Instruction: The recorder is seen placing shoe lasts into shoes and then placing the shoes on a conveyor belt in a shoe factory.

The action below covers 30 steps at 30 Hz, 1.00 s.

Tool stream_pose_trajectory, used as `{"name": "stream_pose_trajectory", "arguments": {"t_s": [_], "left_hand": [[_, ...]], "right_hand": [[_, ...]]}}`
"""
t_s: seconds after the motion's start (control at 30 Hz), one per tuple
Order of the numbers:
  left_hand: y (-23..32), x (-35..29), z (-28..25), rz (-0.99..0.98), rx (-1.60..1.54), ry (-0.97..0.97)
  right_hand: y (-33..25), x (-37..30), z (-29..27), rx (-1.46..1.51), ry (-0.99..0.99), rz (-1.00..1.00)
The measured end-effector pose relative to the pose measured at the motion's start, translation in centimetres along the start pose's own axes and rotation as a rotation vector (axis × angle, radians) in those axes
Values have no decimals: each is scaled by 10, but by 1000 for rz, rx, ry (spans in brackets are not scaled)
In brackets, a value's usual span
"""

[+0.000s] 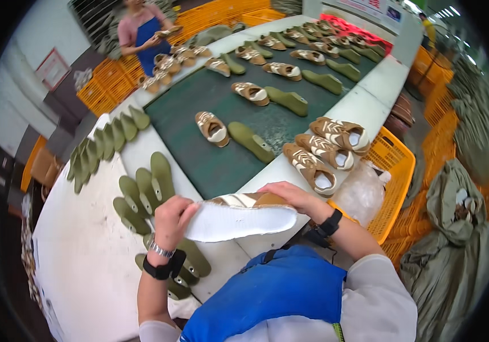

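Note:
Both my hands hold a brown-and-white shoe upper (241,221) on its side, its flat white underside facing me. My left hand (171,219) is closed on one end, thumb on the white underside. Over the other end curls my right hand (290,196), its fingers partly behind the upper. Whether anything fills the upper is hidden. Close beyond my right hand, several brown-and-white sneakers (323,151) stand on the white ledge. Left of my left hand, olive-green shoe lasts (146,188) lie on the white table (79,251), with others partly under my left wrist.
Ahead runs a dark green conveyor belt (193,162) carrying sneakers paired with green lasts (251,141). More lasts (113,135) line the table's left side. An orange crate (395,182) with a clear plastic bag (361,188) stands right. A co-worker in a blue apron (150,40) handles a shoe across the belt.

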<state>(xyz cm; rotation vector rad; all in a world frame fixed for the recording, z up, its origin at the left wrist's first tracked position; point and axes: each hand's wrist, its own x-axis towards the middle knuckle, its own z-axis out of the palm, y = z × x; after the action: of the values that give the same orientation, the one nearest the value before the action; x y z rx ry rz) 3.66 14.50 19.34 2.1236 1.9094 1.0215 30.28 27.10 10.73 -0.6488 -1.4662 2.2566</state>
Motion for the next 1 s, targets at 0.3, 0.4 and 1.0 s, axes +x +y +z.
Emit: {"name": "stream_pose_trajectory", "arguments": {"t_s": [0.3,0.4,1.0], "left_hand": [[-34,-25,31,-603,-517,295],[-46,-55,32,-594,-299,319],[-16,-193,90,-797,50,56]], "right_hand": [[-25,-18,9,-87,337,-356],[-12,-31,6,-1028,453,-895],[51,34,51,-1403,-438,-251]]}}
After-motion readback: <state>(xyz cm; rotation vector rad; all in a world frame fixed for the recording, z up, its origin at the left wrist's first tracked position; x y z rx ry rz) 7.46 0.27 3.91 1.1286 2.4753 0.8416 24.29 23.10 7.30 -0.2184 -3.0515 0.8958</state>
